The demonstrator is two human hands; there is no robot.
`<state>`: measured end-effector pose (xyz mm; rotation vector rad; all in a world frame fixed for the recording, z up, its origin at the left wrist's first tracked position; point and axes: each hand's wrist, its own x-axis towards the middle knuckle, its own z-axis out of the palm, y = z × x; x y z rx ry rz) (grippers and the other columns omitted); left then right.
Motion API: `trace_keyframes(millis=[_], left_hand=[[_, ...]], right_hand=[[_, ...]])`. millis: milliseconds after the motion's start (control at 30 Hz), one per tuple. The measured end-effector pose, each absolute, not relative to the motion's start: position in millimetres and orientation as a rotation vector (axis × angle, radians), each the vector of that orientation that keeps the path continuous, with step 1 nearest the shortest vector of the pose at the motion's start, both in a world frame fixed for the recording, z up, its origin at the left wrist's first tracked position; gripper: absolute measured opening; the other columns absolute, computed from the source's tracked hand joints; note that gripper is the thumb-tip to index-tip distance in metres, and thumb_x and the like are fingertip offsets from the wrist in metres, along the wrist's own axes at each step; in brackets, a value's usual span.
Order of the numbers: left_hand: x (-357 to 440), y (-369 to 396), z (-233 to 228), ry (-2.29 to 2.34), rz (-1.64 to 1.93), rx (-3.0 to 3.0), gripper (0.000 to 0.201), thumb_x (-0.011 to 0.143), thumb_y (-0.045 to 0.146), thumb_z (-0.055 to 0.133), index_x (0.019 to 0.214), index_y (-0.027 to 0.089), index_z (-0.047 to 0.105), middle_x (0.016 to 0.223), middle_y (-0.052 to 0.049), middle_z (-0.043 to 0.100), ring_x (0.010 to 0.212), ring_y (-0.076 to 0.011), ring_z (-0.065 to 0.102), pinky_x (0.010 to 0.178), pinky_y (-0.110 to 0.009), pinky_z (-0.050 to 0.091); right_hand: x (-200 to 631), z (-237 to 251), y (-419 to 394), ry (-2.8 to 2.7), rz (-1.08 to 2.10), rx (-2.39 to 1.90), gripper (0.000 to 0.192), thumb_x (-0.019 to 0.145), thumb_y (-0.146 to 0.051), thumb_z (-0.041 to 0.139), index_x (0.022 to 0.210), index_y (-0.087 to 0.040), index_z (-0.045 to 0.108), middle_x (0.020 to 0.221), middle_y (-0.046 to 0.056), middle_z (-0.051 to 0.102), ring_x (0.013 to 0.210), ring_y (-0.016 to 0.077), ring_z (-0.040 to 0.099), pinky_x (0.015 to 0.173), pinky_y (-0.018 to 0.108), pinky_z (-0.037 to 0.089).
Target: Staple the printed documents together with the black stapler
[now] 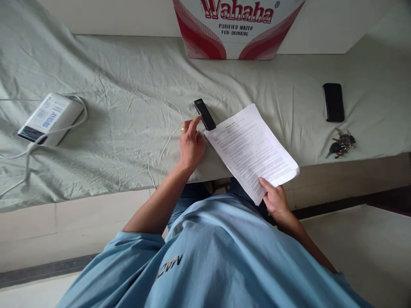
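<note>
A black stapler (204, 114) lies on the cloth with its lower end at the top left corner of a stack of printed sheets (253, 145). My left hand (192, 143) is at the stapler's left side, its fingers bent and the foremost fingertips touching the stapler. How far the fingers reach around it is hidden. At the lower right corner, my right hand (272, 194) pinches the sheets, thumb on top and the other fingers underneath. The stack slants across the table edge, its bottom end out over my lap.
A pale green cloth (135, 128) covers the table. At the left stands a white box (51, 117) with a white cable (27, 167). A red and white water carton (237, 38) is at the back. On the right lie a black phone (334, 102) and a bunch of keys (342, 143).
</note>
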<state>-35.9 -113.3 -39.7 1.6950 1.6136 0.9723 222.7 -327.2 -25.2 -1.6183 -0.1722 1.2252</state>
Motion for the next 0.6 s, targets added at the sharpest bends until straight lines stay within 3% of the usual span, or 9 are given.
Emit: trace_keyframes(millis=[167, 333, 467, 600], left_hand=[[-36, -117, -42, 1.506, 0.977, 1.849, 0.068, 0.09, 0.004, 0.055, 0.149, 0.03, 0.075, 0.177, -0.009, 0.053, 0.16, -0.0305, 0.053, 0.135, -0.052, 0.038], [-34, -121, -37, 1.434, 0.947, 1.931, 0.073, 0.087, 0.001, 0.055, 0.15, 0.033, 0.076, 0.171, -0.002, 0.062, 0.176, -0.0295, 0.033, 0.145, -0.058, 0.014], [-31, -125, -34, 1.469, 0.883, 1.916, 0.074, 0.086, 0.0, 0.056, 0.148, 0.036, 0.076, 0.166, 0.0, 0.067, 0.171, -0.0287, 0.043, 0.146, -0.06, 0.002], [-28, -125, -29, 1.53, 0.841, 1.916, 0.072, 0.085, 0.0, 0.058, 0.142, 0.038, 0.078, 0.163, 0.002, 0.069, 0.163, -0.029, 0.055, 0.146, -0.062, -0.001]], right_hand=[[220, -23, -325, -0.189, 1.207, -1.618, 0.066, 0.07, -0.045, 0.102, 0.131, -0.031, 0.082, 0.141, 0.003, 0.084, 0.145, 0.0335, 0.073, 0.127, 0.052, 0.06], [217, -23, -323, -0.159, 1.201, -1.62, 0.07, 0.067, -0.046, 0.103, 0.131, -0.031, 0.081, 0.14, 0.003, 0.084, 0.144, 0.034, 0.073, 0.126, 0.054, 0.061], [213, -25, -321, -0.171, 1.196, -1.61, 0.067, 0.069, -0.047, 0.102, 0.131, -0.031, 0.081, 0.14, 0.003, 0.085, 0.144, 0.0328, 0.073, 0.125, 0.052, 0.061], [210, -27, -319, -0.152, 1.232, -1.609, 0.066, 0.069, -0.046, 0.103, 0.129, -0.03, 0.081, 0.139, 0.003, 0.085, 0.142, 0.0341, 0.074, 0.123, 0.053, 0.063]])
